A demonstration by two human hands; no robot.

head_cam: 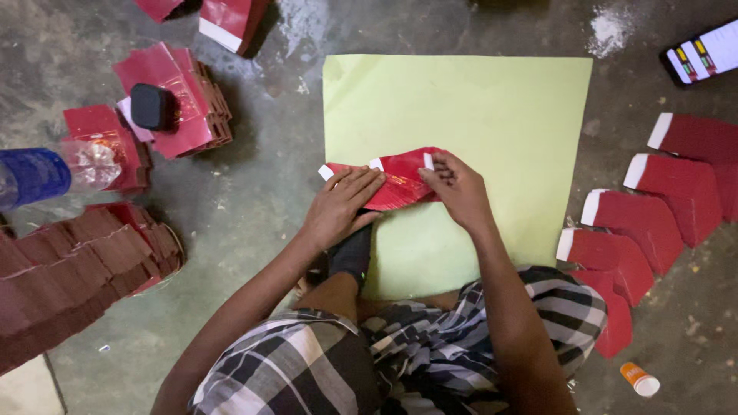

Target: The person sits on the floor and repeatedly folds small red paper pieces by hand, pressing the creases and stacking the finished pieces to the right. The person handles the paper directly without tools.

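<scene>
Red card blank (396, 183), partly folded with white tab edges, lies at the centre of the frame on a pale green sheet (492, 107) spread over the concrete floor (261, 192). Judged from the hand positions, the step in hand is creasing or pressing a fold flat.

Green sheet: bare across its upper half and right side, giving ample working room; its near edge runs under the seated person's checked cloth (430, 353).

Folded red pieces (653, 215) sit in an overlapping row at the right of the frame, just beside the sheet's right edge. Flat red stacks (77, 269) crowd the left of the frame, well apart from the sheet, with a plastic bottle (46, 173) and a small black case (154, 106) among them. A phone (703, 52) lies at the upper right; a small orange-and-white container (638, 379) at the lower right.

Left hand (342, 204): grip open, palm and fingers flat on the blank's left part.

Right hand (457, 184): fingers curled, tips pinching or pressing the blank's upper right edge.

Any next move calls for holding the blank steady with one hand while the other works the edge.
</scene>
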